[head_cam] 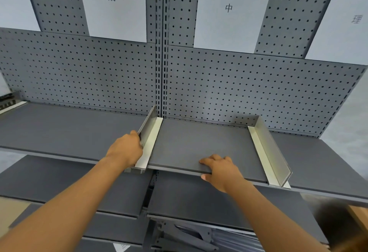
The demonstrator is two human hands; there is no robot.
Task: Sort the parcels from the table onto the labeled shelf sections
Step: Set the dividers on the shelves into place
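Grey pegboard shelving, no parcels in view. Left hand grips the metal divider; right hand clamps the shelf edge. Risk: divider tips or slides off, narrowing the section.

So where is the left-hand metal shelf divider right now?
The left metal divider stands on the grey upper shelf at centre, gripped by the left hand.
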